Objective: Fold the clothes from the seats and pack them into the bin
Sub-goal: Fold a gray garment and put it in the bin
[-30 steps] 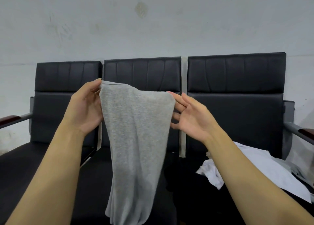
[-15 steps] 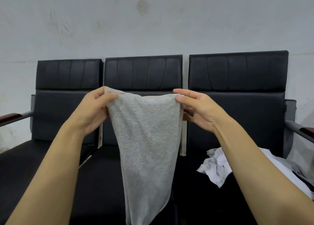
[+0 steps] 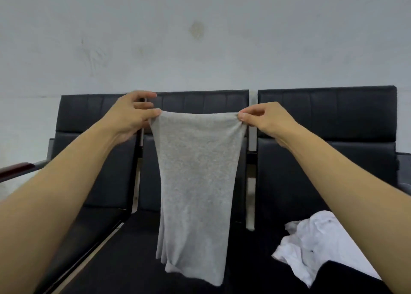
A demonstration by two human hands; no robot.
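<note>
Above the middle seat (image 3: 138,256) of a black three-seat bench: one grey garment (image 3: 195,182), hanging full length, lower hem loose and clear of the cushion. Left hand (image 3: 131,113): thumb and forefinger pinching the top left corner, other fingers curled above. Right hand (image 3: 262,120): fingertips pinching the top right corner. Top edge nearly taut, slight sag between. Right seat: one crumpled white garment (image 3: 322,247), unfolded. Bin: not in view. Handling note: keep both corners level and evenly tensioned, let creases drop out, then lower flat onto the seat before folding, likely lengthwise first.
</note>
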